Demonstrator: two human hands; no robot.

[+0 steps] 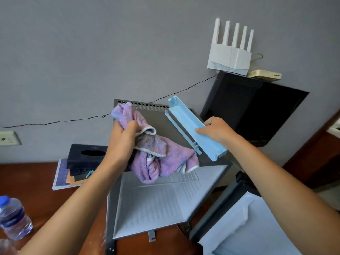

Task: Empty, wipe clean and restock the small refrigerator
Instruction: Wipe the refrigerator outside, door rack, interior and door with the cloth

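My left hand (122, 138) grips a bunched purple cloth (158, 159) with white trim, held in the air above the small grey refrigerator (156, 118). My right hand (214, 128) holds a long light-blue plastic door shelf (193, 126) tilted in the air, its far end pointing up and left. Cloth and shelf are close but apart. Below them the refrigerator stands with its white ribbed interior (158, 201) showing, and its door (244, 221) is swung wide at the lower right.
A water bottle (12, 218) stands at the lower left on the brown wooden table (33, 181). A black tissue box (85, 157) sits on papers behind it. On the wall hang a white router (230, 56), a black screen (253, 109) and a thin cable (55, 122).
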